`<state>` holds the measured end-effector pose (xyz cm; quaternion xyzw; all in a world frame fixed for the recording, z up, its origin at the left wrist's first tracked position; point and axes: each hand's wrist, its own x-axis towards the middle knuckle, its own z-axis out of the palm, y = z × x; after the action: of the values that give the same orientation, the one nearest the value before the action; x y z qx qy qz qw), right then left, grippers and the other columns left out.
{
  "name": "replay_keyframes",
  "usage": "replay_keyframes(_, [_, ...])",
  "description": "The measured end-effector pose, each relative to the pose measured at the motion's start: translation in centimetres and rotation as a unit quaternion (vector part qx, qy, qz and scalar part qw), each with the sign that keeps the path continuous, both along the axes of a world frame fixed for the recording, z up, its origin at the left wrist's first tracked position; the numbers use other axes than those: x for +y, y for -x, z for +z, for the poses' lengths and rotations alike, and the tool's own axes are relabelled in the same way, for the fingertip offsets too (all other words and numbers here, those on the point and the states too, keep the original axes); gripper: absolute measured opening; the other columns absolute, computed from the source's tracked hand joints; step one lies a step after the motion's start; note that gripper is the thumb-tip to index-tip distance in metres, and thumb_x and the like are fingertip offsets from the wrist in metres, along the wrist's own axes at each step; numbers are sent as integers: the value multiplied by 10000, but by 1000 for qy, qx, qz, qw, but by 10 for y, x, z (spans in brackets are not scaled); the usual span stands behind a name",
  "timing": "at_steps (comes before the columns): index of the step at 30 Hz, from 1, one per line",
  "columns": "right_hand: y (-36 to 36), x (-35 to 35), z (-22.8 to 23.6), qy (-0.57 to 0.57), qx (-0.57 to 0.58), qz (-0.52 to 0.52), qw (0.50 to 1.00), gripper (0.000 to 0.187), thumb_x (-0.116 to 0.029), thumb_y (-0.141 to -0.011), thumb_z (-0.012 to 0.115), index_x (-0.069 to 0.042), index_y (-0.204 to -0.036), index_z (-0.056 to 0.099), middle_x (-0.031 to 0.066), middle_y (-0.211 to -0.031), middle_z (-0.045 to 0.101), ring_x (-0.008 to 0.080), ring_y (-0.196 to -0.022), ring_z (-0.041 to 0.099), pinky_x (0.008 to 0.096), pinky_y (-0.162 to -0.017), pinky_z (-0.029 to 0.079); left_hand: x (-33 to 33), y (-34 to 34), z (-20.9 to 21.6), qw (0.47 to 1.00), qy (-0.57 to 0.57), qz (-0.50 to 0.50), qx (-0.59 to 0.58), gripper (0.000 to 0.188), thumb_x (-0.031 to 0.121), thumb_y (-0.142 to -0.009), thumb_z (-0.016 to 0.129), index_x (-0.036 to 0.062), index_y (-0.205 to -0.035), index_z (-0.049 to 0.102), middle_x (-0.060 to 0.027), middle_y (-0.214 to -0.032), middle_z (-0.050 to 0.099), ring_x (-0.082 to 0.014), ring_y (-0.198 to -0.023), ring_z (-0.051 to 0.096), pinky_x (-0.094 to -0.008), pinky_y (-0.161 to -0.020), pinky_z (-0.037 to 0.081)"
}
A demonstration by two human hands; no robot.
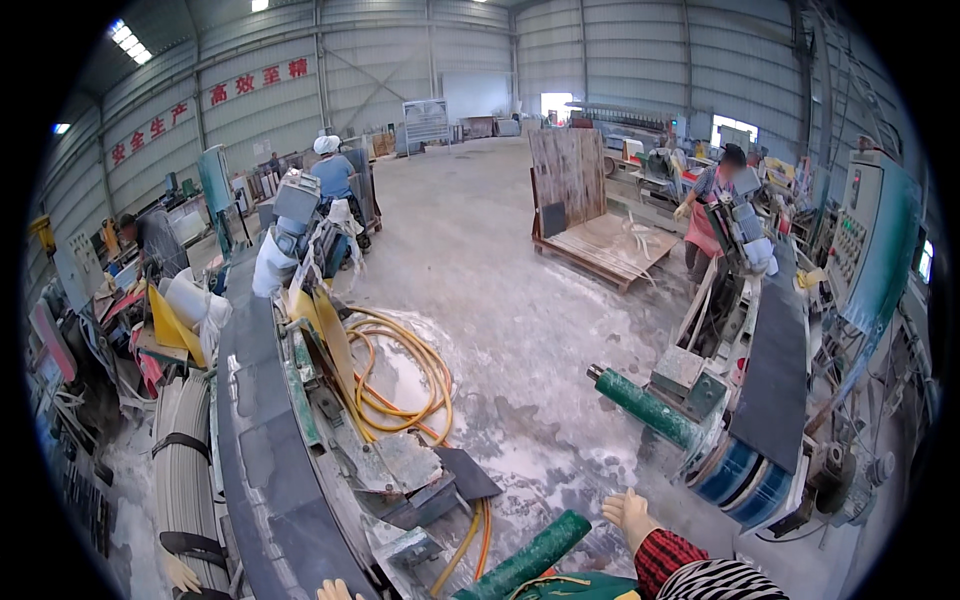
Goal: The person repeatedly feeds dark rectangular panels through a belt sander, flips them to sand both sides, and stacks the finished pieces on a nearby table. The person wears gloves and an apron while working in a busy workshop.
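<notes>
My right hand (628, 512), in a cream glove below a red plaid cuff and striped sleeve, hangs over the floor with fingers stretched out and nothing in it. It is nearest to a dusty green roller (540, 553). Only the fingers of my left hand (337, 590) show at the lower edge, apart from one another, by the conveyor on the left; the rest is out of frame. Dark grey stone slabs (275, 455) lie along that conveyor. Another cream glove (181, 573) shows at the lower left; I cannot tell whether a hand is in it.
Yellow and orange hoses (440, 385) coil on the wet floor. On the right, a dark slab (770, 380) lies over blue rollers (735, 480); a second green roller (640, 405) juts out. Co-workers (705, 205) stand at machines. A wooden pallet (610, 245) holds upright boards.
</notes>
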<state>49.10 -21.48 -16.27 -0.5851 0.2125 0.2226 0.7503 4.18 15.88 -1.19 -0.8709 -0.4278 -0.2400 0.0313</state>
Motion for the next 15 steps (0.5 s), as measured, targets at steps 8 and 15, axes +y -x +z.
replay_keyframes(8, [-2,2,1,15,23,11,1000,589,-460,-1072,320,52,-1275,529,230,-1184,673,350,-927,693,435,-767,596,-6,3,3,1000,5,3,4,413,213,-965,569,21,-1330,590,-233,-1376,568,-445,-1297,491,-518,-1129,357])
replay_keyframes(15, [-1,15,9,-17,15,12,1000,477,-391,-1022,510,29,-1242,558,209,-1139,682,335,-916,693,438,-757,594,-11,7,9,999,31,12,16,429,233,-973,555,25,-1348,577,-235,-1402,546,-439,-1316,474,-518,-1135,347])
